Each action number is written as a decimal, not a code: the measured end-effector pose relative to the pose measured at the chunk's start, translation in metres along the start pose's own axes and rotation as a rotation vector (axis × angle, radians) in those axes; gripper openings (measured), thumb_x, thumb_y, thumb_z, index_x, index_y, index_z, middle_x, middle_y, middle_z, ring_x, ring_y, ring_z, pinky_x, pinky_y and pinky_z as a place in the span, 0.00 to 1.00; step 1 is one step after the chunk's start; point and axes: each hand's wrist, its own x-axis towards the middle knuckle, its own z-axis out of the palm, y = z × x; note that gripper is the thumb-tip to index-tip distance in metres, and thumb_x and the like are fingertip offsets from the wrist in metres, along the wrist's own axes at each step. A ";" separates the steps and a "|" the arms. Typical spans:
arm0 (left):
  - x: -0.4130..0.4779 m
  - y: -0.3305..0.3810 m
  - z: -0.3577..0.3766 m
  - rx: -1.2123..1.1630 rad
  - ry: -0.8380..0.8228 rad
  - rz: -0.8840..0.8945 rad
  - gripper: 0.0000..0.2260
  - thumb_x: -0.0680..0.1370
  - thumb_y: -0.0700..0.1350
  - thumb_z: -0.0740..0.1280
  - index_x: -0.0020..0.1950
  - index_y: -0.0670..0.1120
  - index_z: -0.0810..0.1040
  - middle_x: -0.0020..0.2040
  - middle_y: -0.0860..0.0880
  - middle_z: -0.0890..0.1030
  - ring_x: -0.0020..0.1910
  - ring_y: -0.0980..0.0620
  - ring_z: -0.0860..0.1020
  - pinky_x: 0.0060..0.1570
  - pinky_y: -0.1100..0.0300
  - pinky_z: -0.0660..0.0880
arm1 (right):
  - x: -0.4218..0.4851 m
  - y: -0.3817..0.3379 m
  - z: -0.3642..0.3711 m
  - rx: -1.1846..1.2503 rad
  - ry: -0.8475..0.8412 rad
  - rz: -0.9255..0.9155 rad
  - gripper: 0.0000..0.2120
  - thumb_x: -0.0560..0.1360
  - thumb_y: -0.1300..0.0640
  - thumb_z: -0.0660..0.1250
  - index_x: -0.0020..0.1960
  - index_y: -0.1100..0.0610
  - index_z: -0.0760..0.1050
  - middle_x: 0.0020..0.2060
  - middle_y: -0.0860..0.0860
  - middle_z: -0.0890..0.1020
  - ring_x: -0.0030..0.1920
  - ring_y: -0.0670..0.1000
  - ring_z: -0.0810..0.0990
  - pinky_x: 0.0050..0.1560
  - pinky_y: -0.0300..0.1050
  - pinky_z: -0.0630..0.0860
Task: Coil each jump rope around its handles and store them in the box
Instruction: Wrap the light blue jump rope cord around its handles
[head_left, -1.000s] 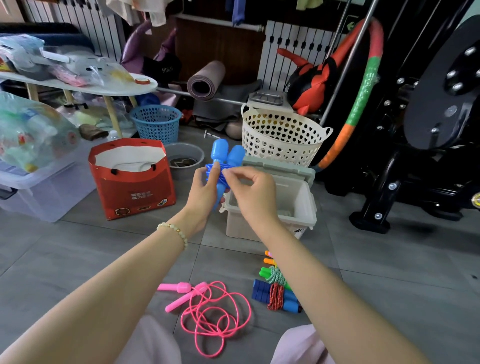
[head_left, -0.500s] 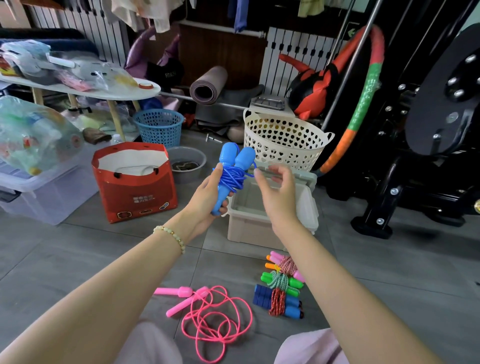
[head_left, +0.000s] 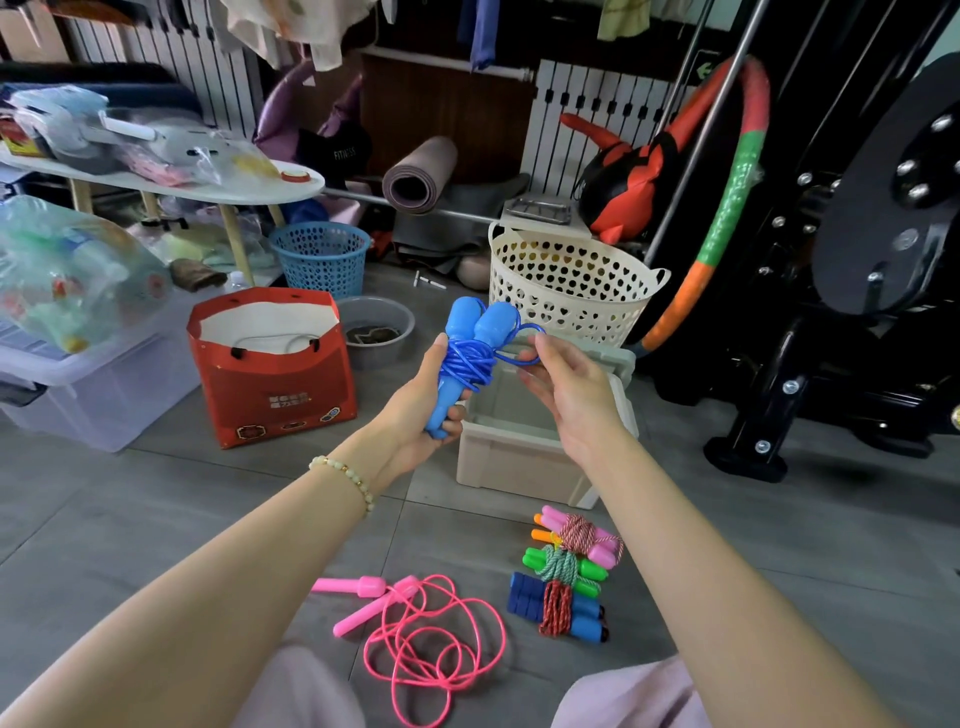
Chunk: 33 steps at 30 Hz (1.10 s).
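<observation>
Head view: left hand (head_left: 415, 410) grips the blue jump rope (head_left: 467, 358) by the lower end of its two smooth, bulb-topped plastic handles, fingers curled round them and thumb pressed on the glossy cord wound round their middle. It is held upright just above the near-left rim of the open beige plastic box (head_left: 509, 457). Right hand (head_left: 566, 395), just right of it, seems to pinch a free loop of the cord between thumb and forefinger, contact partly hidden, other fingers loosely apart. A second ago both hands met at the wraps; now the right has pulled away with the loop. On the grey tiles near the box: loose pink jump rope (head_left: 415, 634), unchanged, and three coiled ropes (head_left: 561, 571) with braided cords.
</observation>
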 end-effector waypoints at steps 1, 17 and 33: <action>0.001 0.002 0.000 -0.089 -0.005 -0.014 0.22 0.76 0.65 0.58 0.41 0.46 0.72 0.29 0.52 0.69 0.21 0.59 0.63 0.20 0.69 0.59 | 0.000 -0.001 0.000 0.011 -0.023 0.000 0.05 0.77 0.59 0.64 0.44 0.57 0.78 0.42 0.48 0.81 0.46 0.44 0.80 0.54 0.39 0.78; -0.005 -0.001 0.010 0.216 0.120 0.087 0.26 0.77 0.65 0.58 0.60 0.44 0.74 0.32 0.50 0.75 0.20 0.57 0.66 0.19 0.67 0.63 | -0.007 -0.003 0.005 -0.447 -0.130 -0.392 0.05 0.77 0.59 0.65 0.49 0.61 0.72 0.36 0.50 0.84 0.39 0.42 0.83 0.39 0.32 0.75; -0.014 0.000 0.022 0.209 0.190 0.210 0.19 0.80 0.60 0.56 0.60 0.45 0.68 0.34 0.49 0.75 0.20 0.58 0.68 0.19 0.67 0.64 | -0.018 0.014 0.025 -0.596 -0.021 -0.595 0.10 0.73 0.62 0.70 0.54 0.60 0.81 0.47 0.50 0.80 0.43 0.34 0.77 0.41 0.24 0.71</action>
